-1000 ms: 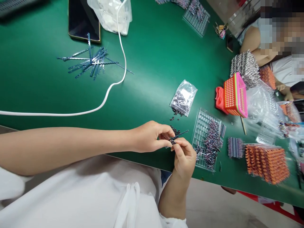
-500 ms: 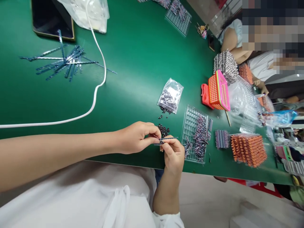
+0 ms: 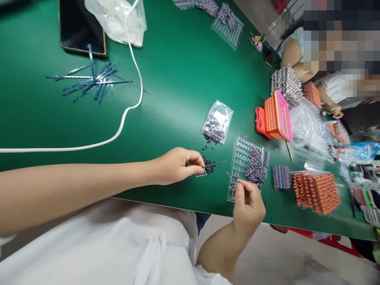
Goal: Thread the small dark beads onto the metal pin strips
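Note:
My left hand (image 3: pixel 181 166) pinches a thin dark blue strip (image 3: pixel 218 163), which points right above a small pile of dark beads (image 3: pixel 209 165). My right hand (image 3: pixel 249 202) is closed in a pinch at the near side of a clear ridged tray (image 3: pixel 240 152). Something small and thin shows at its fingertips, too fine to name. Many thin purple-and-dark pieces (image 3: pixel 254 164) lie heaped in the tray. Beyond the bead pile sits a clear plastic bag (image 3: pixel 218 120) of dark beads, some spilling from its mouth.
Loose blue strips (image 3: pixel 97 81) lie at the left near a phone (image 3: pixel 83 29), a white cable (image 3: pixel 118 132) and a plastic bag (image 3: pixel 124 23). To the right stand an orange basket (image 3: pixel 271 114) and orange stacked pieces (image 3: pixel 316 192). Another person's hand (image 3: pixel 334 110) works farther off.
My hands have come apart. The right one has moved right to the tray, while the left still holds the blue strip. The view has shifted slightly.

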Demonstrator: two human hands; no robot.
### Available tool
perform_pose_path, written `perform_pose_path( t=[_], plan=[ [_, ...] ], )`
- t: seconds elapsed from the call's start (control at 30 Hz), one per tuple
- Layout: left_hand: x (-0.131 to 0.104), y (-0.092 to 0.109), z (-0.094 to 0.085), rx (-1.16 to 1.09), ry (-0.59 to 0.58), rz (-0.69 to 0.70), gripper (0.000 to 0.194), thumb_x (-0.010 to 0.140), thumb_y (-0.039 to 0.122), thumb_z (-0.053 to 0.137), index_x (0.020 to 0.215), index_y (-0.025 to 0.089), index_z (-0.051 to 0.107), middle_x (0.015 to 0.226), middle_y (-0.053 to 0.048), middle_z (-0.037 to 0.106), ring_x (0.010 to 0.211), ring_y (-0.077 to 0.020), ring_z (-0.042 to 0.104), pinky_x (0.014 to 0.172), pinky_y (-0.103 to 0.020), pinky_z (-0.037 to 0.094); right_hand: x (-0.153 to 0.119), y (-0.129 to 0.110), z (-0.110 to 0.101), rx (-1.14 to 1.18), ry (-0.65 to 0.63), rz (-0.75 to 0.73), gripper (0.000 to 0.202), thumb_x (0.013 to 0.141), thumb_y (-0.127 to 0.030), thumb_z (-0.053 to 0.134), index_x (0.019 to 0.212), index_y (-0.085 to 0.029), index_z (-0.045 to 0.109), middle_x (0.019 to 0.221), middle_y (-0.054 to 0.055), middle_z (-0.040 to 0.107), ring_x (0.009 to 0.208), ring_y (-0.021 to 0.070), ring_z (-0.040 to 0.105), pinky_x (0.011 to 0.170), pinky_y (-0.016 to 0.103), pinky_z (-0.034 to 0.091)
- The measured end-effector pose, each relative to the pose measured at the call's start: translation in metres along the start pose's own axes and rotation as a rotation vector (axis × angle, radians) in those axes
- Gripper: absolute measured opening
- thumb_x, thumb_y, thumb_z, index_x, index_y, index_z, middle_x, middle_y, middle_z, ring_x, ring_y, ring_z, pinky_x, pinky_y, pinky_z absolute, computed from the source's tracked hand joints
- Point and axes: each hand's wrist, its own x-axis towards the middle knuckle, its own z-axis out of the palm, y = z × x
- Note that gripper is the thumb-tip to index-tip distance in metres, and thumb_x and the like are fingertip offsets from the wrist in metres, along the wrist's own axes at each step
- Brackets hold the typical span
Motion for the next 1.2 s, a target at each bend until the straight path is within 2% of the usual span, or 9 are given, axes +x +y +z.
perform_pose_path(
  t=[0.1,0.23,0.33,0.43,0.53,0.63,0.8,1.07,1.2],
  plan=[
    [0.003,0.000,-0.002,-0.052,0.054,-0.053,0.018,0.087,0.034,0.062,0.085,0.017,0.070,0.084,-0.002,0.076,0.078,-0.0155,0.067,0.071,-0.024,0.049,0.013,0.026,-0.016,-0.205,0.006,-0.046,0.013,0.089,-0.030,0.064,0.093,-0.020,0.072,0.092,0.006,0.069,0.084,0.0192,0.063,0.070,0.032,0.047],
    [0.004,-0.002,-0.002,-0.084,0.075,-0.058,0.019,0.086,0.035,0.063,0.086,0.017,0.070,0.083,-0.003,0.076,0.077,-0.0158,0.067,0.070,-0.025,0.050,0.018,0.051,-0.020,-0.377,0.014,-0.069,0.016,0.089,-0.032,0.063,0.093,-0.021,0.074,0.093,0.009,0.070,0.088,0.0248,0.065,0.081,0.040,0.051],
    [0.004,-0.003,-0.002,-0.096,0.090,-0.064,0.019,0.086,0.034,0.063,0.086,0.016,0.069,0.082,-0.003,0.075,0.077,-0.0154,0.067,0.070,-0.025,0.050,0.013,0.051,-0.014,-0.457,0.076,-0.080,0.019,0.089,-0.032,0.064,0.098,-0.020,0.075,0.098,0.013,0.068,0.096,0.0288,0.064,0.088,0.044,0.051],
    [0.005,-0.005,-0.001,-0.103,0.112,-0.070,0.020,0.085,0.035,0.064,0.085,0.016,0.069,0.081,-0.003,0.075,0.076,-0.0153,0.066,0.070,-0.025,0.050,0.004,0.032,-0.002,-0.399,0.101,-0.107,0.021,0.088,-0.030,0.065,0.105,-0.020,0.074,0.101,0.012,0.066,0.096,0.0271,0.064,0.089,0.044,0.051],
    [0.006,-0.006,0.000,-0.124,0.123,-0.066,0.020,0.086,0.036,0.064,0.085,0.016,0.069,0.081,-0.003,0.074,0.076,-0.0152,0.066,0.070,-0.025,0.049,-0.004,0.006,0.018,-0.206,-0.070,-0.207,0.017,0.089,-0.023,0.064,0.104,-0.023,0.071,0.100,0.008,0.065,0.094,0.0222,0.063,0.088,0.040,0.051],
    [0.007,-0.008,0.000,-0.135,0.130,-0.056,0.019,0.086,0.034,0.064,0.086,0.016,0.068,0.080,-0.003,0.074,0.076,-0.0152,0.066,0.070,-0.026,0.049,-0.013,-0.011,0.039,-0.055,-0.329,-0.250,0.018,0.090,-0.017,0.059,0.103,-0.024,0.069,0.092,0.005,0.065,0.089,0.0186,0.061,0.081,0.036,0.052],
    [0.007,-0.009,-0.001,-0.133,0.147,-0.055,0.018,0.085,0.033,0.065,0.086,0.016,0.068,0.082,-0.003,0.074,0.078,-0.0159,0.065,0.072,-0.027,0.049,-0.020,-0.015,0.056,-0.039,-0.462,-0.278,0.018,0.089,-0.016,0.058,0.101,-0.025,0.069,0.090,0.005,0.065,0.089,0.0193,0.059,0.080,0.037,0.050],
    [0.007,-0.008,-0.003,-0.118,0.122,-0.080,0.019,0.085,0.034,0.064,0.086,0.016,0.068,0.080,-0.003,0.073,0.073,-0.0155,0.063,0.067,-0.026,0.046,-0.016,-0.008,0.056,-0.145,-0.180,-0.227,0.013,0.090,-0.018,0.060,0.098,-0.021,0.069,0.092,0.007,0.064,0.088,0.0179,0.060,0.082,0.036,0.051],
    [0.007,-0.009,-0.003,-0.126,0.131,-0.083,0.019,0.084,0.035,0.065,0.085,0.016,0.069,0.079,-0.003,0.073,0.073,-0.0157,0.063,0.067,-0.026,0.045,-0.017,-0.007,0.055,-0.134,-0.170,-0.214,0.012,0.090,-0.018,0.060,0.098,-0.019,0.069,0.090,0.006,0.065,0.087,0.0164,0.062,0.079,0.033,0.053]
  ],
)
